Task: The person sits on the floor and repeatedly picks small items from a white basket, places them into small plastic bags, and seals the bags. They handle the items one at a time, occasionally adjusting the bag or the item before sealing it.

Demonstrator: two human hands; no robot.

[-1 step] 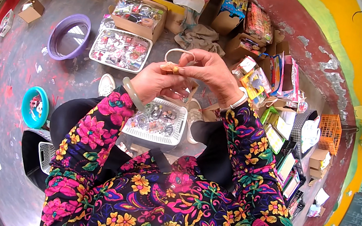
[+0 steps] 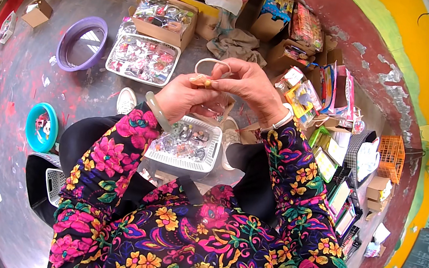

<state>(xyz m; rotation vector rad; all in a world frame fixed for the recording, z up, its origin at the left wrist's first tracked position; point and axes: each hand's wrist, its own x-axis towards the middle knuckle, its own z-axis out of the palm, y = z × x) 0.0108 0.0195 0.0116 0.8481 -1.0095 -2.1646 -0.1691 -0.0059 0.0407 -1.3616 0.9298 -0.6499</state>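
Observation:
Both my hands meet in front of me over the floor, working on a cream-coloured hair tie (image 2: pixel 211 59). Its loop stands up above the fingers, and a small orange and yellow ornament (image 2: pixel 200 80) sits at its base. My left hand (image 2: pixel 182 97) pinches the ornament end from the left. From the right, my right hand (image 2: pixel 253 88) holds the band and ornament between thumb and fingers. Below the hands, between my feet, a white perforated basket (image 2: pixel 179 161) contains several small bagged or loose hair accessories, partly covered by my left hand and wrist.
Ahead stands another white basket (image 2: pixel 111 64) of packaged trinkets, beside a cardboard box (image 2: pixel 157 33). A purple basin (image 2: pixel 63 46) and a teal basin (image 2: pixel 29 126) are on the left. Stacked boxes (image 2: pixel 278 57), colourful packets and an orange crate (image 2: pixel 390 158) line the right wall.

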